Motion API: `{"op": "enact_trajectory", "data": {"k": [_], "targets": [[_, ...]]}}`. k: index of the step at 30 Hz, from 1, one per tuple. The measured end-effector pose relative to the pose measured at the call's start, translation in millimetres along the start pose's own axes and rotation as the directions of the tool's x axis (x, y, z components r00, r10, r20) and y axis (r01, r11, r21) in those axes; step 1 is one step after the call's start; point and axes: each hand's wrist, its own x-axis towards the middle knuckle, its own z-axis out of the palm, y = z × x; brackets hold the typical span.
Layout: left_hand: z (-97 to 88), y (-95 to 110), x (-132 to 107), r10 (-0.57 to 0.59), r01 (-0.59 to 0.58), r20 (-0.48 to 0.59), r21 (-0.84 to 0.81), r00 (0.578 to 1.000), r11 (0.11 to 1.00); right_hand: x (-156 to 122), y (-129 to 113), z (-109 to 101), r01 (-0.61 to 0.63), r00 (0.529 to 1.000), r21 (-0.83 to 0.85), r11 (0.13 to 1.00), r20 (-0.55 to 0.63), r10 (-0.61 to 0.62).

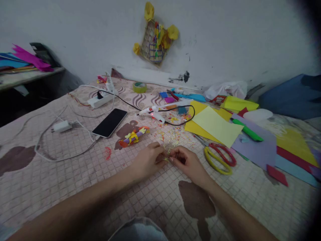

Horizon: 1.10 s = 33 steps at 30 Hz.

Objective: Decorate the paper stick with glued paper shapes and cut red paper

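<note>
My left hand point(149, 160) and my right hand point(187, 163) meet above the middle of the table, fingertips pinched close together. Between them shows a small yellow-green piece point(166, 160), possibly paper; its shape is mostly hidden by the fingers. Just beyond the hands lie many tiny colored scraps point(173, 136). To the left of them rests a purple paper roll point(137, 135) with yellow and orange cut-outs on it. Scissors point(220, 157) with red and yellow handles lie right of my right hand. A white glue gun point(152, 113) with a small red light lies behind the scraps.
At left are a phone point(110, 123), a charger point(62, 126) and a power strip point(100, 99) with looping cables. Green tape point(139, 87) sits at the back. Colored sheets point(217, 124) and a green cutter point(248, 130) cover the right side. A decorated hanging point(157, 43) is on the wall.
</note>
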Motion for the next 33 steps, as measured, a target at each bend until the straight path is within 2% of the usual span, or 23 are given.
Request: {"op": "enact_trajectory", "data": {"k": [3, 5, 9, 13, 16, 20, 26, 30, 32, 33], "targets": [[8.8, 2, -2, 0.042, -0.039, -0.041, 0.072, 0.998, 0.997, -1, -1, 1, 0.01, 1.0, -0.046, 0.999, -0.013, -0.011], [10.0, 3, -2, 0.049, -0.046, -0.08, 0.036, 0.996, 0.998, -1, -3, 1, 0.014, 0.999, -0.055, 0.998, -0.033, -0.016], [6.6, 1, 0, -0.055, 0.027, -0.137, -0.199, 0.989, 0.98, -2, -8, 1, -0.031, 0.999, 0.043, 0.999, 0.017, 0.03], [4.9, 1, 4, -0.166, 0.107, -0.089, -0.465, 0.982, 0.879, -2, -11, 3, -0.064, 0.998, 0.148, 0.987, 0.038, 0.059], [6.0, 2, 5, -0.195, 0.131, -0.05, -0.575, 0.98, 0.807, -2, -15, 2, -0.108, 0.994, 0.19, 0.976, 0.037, 0.103], [7.7, 4, 4, -0.198, 0.116, -0.083, -0.575, 0.977, 0.81, -3, -19, 1, -0.138, 0.99, 0.231, 0.963, 0.021, 0.137], [4.8, 5, 3, -0.162, 0.083, -0.107, -0.527, 0.981, 0.846, -3, -21, 0, -0.091, 0.996, 0.147, 0.985, 0.01, 0.09], [-9.1, 3, 3, -0.099, 0.05, -0.093, -0.434, 0.991, 0.9, 10, -29, -10, -0.007, 0.997, 0.032, 0.999, 0.083, 0.005], [-21.8, -2, 2, -0.083, 0.039, -0.103, -0.378, 0.991, 0.925, 27, -30, -19, 0.05, 0.998, -0.044, 0.998, 0.05, -0.047], [-29.2, -5, 1, -0.086, 0.037, -0.121, -0.361, 0.989, 0.932, 40, -29, -23, 0.084, 0.996, -0.105, 0.991, -0.004, -0.085]]}}
